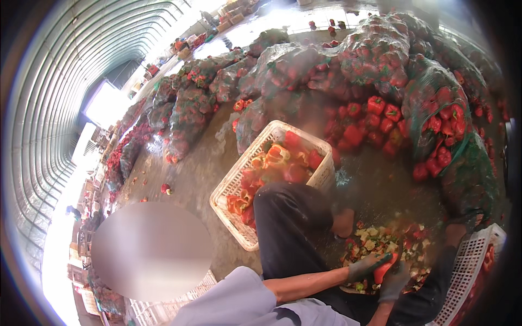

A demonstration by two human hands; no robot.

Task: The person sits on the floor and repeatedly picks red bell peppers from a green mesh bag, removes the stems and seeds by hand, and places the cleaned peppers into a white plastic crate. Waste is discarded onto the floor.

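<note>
My left hand (pixel 368 267), in a dark work glove, grips a red bell pepper (pixel 382 270) low at the right. Against the pepper's other side is my right hand (pixel 394 281), gloved too; a thin dark tool (pixel 400 249), perhaps a knife, rises from it, partly blurred. Below both hands lies a heap of pepper cores and scraps (pixel 377 240) between my legs. A white plastic crate (pixel 234 173) holding cut red peppers (pixel 278 155) stands beyond my bent knee.
Mesh sacks of red peppers (pixel 285 61) are piled ahead and right. Loose red peppers (pixel 375 118) lie before an open mesh sack (pixel 436 93). Another white crate (pixel 469 265) stands at the right edge, one more (pixel 163 305) at lower left. A blurred oval covers part of the left.
</note>
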